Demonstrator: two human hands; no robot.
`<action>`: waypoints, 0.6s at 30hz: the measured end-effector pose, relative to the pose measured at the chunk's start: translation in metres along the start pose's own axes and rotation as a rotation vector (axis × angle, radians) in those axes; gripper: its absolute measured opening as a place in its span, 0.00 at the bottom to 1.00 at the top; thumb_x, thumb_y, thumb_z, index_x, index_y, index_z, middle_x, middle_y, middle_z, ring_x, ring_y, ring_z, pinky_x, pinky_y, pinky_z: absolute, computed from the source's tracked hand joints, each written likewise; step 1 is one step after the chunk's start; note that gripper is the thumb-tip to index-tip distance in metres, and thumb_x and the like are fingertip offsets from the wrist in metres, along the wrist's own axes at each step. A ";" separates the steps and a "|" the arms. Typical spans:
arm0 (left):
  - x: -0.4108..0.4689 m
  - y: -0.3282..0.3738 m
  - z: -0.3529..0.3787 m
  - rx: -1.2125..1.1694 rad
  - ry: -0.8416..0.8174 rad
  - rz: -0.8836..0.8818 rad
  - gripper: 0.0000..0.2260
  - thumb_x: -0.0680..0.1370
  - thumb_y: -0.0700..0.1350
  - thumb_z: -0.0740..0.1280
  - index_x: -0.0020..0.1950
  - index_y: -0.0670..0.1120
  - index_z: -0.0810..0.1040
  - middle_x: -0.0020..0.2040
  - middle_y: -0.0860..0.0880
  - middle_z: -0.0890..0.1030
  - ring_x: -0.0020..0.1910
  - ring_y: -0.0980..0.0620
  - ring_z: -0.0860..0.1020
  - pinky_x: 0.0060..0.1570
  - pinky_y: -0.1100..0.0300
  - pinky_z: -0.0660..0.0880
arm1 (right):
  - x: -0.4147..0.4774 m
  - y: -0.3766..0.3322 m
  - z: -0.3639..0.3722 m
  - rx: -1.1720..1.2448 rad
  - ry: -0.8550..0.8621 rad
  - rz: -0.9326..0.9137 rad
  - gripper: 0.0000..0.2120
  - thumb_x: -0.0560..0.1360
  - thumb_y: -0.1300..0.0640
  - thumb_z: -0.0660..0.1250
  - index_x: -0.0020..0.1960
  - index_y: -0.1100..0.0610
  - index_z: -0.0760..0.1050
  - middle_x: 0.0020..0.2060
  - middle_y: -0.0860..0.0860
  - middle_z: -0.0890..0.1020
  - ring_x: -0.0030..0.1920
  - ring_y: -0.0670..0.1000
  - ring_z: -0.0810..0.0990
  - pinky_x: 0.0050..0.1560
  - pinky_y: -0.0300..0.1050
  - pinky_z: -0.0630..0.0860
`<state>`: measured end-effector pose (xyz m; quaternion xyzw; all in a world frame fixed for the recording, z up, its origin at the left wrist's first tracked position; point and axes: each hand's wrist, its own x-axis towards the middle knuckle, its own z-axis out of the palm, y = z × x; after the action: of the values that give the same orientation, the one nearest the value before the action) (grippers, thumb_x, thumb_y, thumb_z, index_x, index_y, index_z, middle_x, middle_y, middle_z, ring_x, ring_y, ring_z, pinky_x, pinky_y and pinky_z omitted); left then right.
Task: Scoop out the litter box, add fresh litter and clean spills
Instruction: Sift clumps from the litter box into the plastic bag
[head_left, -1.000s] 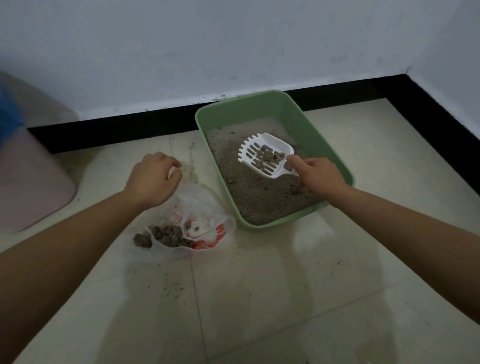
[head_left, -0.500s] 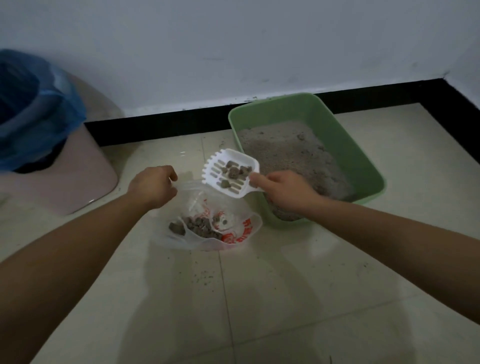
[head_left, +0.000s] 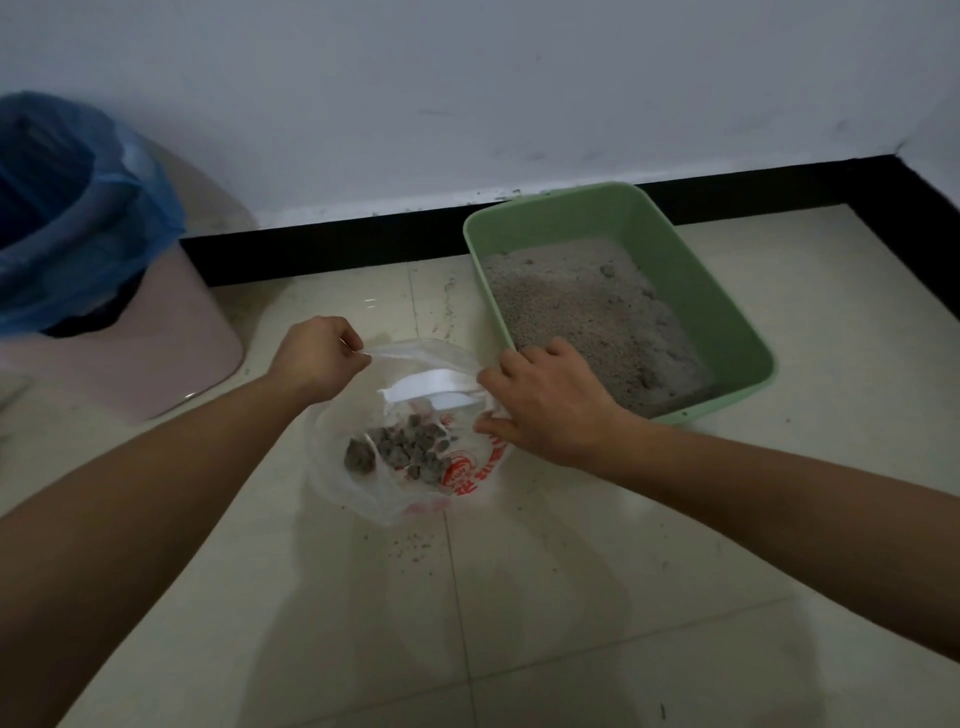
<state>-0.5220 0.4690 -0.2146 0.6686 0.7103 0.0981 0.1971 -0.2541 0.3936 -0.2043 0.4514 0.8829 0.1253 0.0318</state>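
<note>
Inside bag (head_left: 363, 486), scoop (head_left: 434, 391) in right fingers (head_left: 535, 364)

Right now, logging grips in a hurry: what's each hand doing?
Left hand: pinches the plastic bag rim.
Right hand: grips the white scoop inside the bag.

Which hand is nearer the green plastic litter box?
Right. The right hand is beside the green plastic litter box; the left hand pinches the clear plastic bag farther left.
</note>
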 end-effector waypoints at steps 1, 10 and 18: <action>0.000 0.002 -0.001 0.007 0.001 0.007 0.08 0.75 0.47 0.73 0.50 0.44 0.81 0.42 0.47 0.80 0.42 0.48 0.76 0.42 0.58 0.70 | -0.001 0.003 -0.003 0.032 -0.008 0.031 0.28 0.77 0.31 0.53 0.62 0.52 0.73 0.51 0.51 0.79 0.47 0.54 0.79 0.47 0.49 0.68; -0.007 0.040 0.004 -0.011 0.034 0.103 0.19 0.75 0.45 0.69 0.65 0.45 0.75 0.61 0.45 0.76 0.57 0.45 0.76 0.54 0.52 0.75 | -0.019 0.078 -0.032 0.578 -0.006 0.645 0.28 0.74 0.28 0.55 0.60 0.46 0.75 0.42 0.43 0.82 0.34 0.43 0.79 0.34 0.39 0.77; -0.017 0.119 0.039 -0.240 -0.015 0.092 0.19 0.81 0.50 0.62 0.69 0.41 0.72 0.62 0.44 0.77 0.59 0.45 0.76 0.53 0.59 0.67 | -0.075 0.177 -0.013 0.092 -0.438 0.832 0.30 0.70 0.26 0.59 0.45 0.52 0.80 0.31 0.49 0.79 0.31 0.48 0.79 0.38 0.43 0.79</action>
<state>-0.3968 0.4579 -0.1997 0.6728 0.6604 0.1864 0.2764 -0.0725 0.4305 -0.1516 0.7836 0.6042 -0.0103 0.1444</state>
